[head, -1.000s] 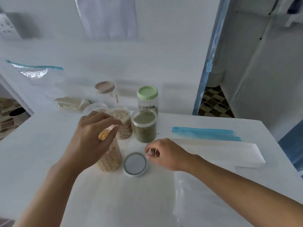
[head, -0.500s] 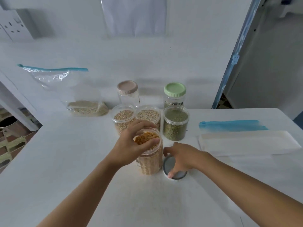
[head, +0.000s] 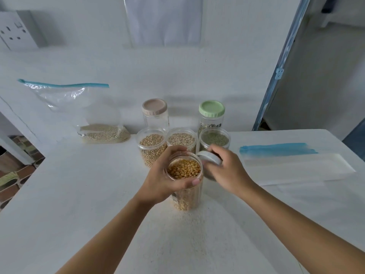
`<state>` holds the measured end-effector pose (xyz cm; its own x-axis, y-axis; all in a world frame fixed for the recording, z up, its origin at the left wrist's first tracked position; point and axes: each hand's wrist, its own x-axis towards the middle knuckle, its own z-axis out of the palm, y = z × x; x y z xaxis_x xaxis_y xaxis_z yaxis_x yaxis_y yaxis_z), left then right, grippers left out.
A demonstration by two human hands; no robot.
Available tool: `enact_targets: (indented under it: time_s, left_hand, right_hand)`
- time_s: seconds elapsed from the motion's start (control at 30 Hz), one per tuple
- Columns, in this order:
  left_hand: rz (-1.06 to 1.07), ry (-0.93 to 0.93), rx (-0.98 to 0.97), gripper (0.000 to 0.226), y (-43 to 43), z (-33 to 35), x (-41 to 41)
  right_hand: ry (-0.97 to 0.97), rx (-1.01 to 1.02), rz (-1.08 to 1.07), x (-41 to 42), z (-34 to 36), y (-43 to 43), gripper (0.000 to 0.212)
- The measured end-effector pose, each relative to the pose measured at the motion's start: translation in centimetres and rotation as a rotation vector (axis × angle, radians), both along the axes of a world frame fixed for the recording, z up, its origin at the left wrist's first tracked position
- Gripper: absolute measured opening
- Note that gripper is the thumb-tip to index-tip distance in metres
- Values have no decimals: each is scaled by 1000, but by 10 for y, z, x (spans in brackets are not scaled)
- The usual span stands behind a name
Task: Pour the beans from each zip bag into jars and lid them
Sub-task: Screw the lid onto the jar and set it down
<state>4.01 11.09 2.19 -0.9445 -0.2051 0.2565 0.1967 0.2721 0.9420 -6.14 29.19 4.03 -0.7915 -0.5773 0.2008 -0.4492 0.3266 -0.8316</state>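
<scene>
head view: left hand (head: 164, 179) grips corn jar (head: 185, 182), right hand (head: 227, 171) holds lid (head: 209, 158)

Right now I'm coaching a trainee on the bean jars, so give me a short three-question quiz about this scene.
1. True or false: the yellow-bean jar gripped by the left hand is already lidded.
2. The right hand holds: A) a zip bag, B) a grey lid, C) a spoon?
3. How many jars at the back wear lids, and in which colours?
Key: 1 false. 2 B. 3 two: the pink-lidded jar and the green-lidded jar.
</scene>
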Motion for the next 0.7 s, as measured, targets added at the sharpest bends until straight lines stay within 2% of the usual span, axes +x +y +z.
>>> enact_targets:
  time_s: [0.2,0.3,0.4,0.53,0.63,0.7]
  left_hand:
    - [7,-25,101,91,3,-10,1]
    - [-14,-54,135,88,2,-11,0]
    - [-93,-73,152,85,-2,-9,-2]
    - [-123,-82,123,85,-7,-14,-3]
    - [-98,-107,67,78,-4,-26,0]
    - [-93,-107,59,79,-3,-29,0]
  right_hand:
    - [-229,-140,225,8,10,-2,14]
    - [-103,-123,315,11,16,-8,27]
    - [155,-15,363,15,21,-18,39]
    - [406,129,429,17,24,-31,39]
    - [440,164,477,14,23,-37,43]
    - [367,157,514,10,26,-38,46]
